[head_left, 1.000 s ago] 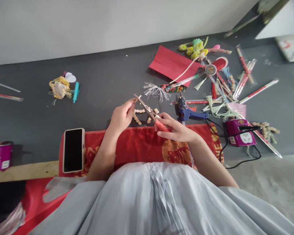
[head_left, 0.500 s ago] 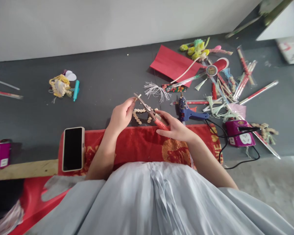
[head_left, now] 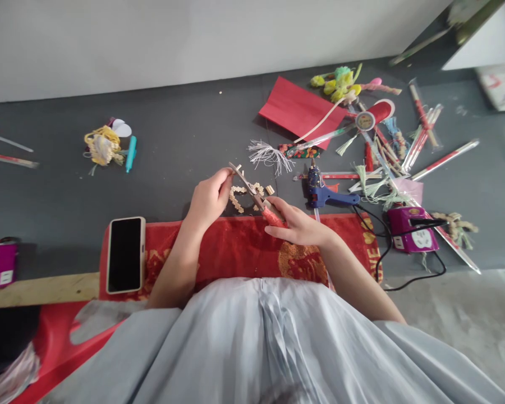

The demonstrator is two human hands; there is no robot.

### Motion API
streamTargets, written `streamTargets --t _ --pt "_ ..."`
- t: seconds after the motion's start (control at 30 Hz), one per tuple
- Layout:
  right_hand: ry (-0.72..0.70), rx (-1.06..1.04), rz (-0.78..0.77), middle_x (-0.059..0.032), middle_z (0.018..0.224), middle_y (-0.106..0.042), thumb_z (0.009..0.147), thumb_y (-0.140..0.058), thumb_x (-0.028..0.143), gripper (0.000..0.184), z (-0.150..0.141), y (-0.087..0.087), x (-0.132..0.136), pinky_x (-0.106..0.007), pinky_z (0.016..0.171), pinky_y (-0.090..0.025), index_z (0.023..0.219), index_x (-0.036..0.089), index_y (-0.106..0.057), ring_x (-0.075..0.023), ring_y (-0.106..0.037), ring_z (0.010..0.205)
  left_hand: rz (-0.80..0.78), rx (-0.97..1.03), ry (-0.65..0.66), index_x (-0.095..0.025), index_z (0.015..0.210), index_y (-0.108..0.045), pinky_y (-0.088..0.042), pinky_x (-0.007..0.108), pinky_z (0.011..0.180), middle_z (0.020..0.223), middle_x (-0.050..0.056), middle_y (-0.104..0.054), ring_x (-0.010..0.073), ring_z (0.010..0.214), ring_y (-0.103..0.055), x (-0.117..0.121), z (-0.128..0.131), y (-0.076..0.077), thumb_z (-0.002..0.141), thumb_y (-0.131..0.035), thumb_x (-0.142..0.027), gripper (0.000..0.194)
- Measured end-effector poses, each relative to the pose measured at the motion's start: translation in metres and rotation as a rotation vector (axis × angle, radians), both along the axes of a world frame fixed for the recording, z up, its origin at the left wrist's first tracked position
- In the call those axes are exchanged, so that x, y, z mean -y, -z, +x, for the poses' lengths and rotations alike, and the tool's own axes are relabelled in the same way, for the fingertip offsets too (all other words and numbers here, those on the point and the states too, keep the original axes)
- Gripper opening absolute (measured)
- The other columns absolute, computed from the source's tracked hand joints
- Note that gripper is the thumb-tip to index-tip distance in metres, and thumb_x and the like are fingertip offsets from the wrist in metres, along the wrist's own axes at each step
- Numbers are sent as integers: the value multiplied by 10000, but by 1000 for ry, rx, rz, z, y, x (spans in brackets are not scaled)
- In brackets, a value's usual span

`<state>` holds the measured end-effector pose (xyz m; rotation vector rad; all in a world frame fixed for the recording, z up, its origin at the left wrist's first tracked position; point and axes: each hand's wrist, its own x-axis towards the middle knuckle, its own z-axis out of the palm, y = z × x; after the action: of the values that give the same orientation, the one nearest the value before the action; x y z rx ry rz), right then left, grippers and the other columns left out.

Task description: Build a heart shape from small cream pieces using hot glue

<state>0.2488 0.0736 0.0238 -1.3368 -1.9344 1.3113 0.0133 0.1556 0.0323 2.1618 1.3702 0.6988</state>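
Note:
My right hand (head_left: 297,221) is closed round the scissors (head_left: 256,195), whose handles are wrapped in red. Their blades point up and left to the fingertips of my left hand (head_left: 209,197). Between those pinched fingertips is a small pale strip (head_left: 239,169), and the blade tips cross it. Whether the blades touch the strip I cannot tell. Below the blades, small beige pieces (head_left: 236,203) lie in a curved row on the dark table (head_left: 168,168), partly covered by the scissors. One short beige piece (head_left: 270,190) rests by my right fingers.
A red towel (head_left: 235,247) lies under my forearms, with a phone (head_left: 126,255) on its left end. Right of my hands are a blue glue gun (head_left: 332,195), a purple power socket (head_left: 412,230), red paper (head_left: 298,109) and a red thread spool (head_left: 381,111). White threads (head_left: 269,156) lie ahead.
The scissors' handles and my right hand shift slightly, closing a little and then spreading again. My left hand stays almost still, pinching the strip. The view drifts slightly.

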Motion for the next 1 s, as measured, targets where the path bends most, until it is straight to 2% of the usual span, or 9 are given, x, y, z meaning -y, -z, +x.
streamTargets --t 0.33,0.53,0.7,0.9,1.0 --pt "-46 -6 21 -171 1310 -618 867 -584 570 669 2 -2 -2 -444 1012 -513 1363 159 -402 -276 -638 1151 10 9 -17 -194 1118 -684 -408 237 603 678 2 -631 130 593 -572 1 -2 -1 997 -442 -339 307" --pt "-49 -9 20 -181 1362 -599 856 -594 612 748 6 1 -3 -474 1050 -494 1414 160 -386 -291 -619 1206 33 22 -1 -187 1105 -680 -407 241 594 669 4 -614 126 569 -549 1 -3 -1 1000 -430 -342 312" --pt "-55 -16 5 -171 1350 -610 871 -583 604 733 7 0 -3 -462 1035 -505 1421 159 -391 -280 -627 1188 42 -6 0 -196 1109 -679 -402 243 601 687 11 -634 138 608 -578 0 -3 -1 996 -425 -339 313" --pt "-38 -13 -13 -171 1367 -606 883 -574 595 726 5 0 -2 -475 1057 -484 1436 161 -395 -288 -613 1214 53 -19 -11 -203 1094 -675 -386 244 577 624 -12 -583 129 550 -543 0 -4 -1 1004 -418 -345 308" --pt "-11 -22 -6 -153 1344 -621 877 -578 592 703 4 -1 -1 -471 1043 -491 1417 172 -417 -287 -620 1192 60 -69 -26 -207 1123 -670 -400 248 595 671 1 -634 143 586 -588 1 -3 -2 1006 -418 -345 309"
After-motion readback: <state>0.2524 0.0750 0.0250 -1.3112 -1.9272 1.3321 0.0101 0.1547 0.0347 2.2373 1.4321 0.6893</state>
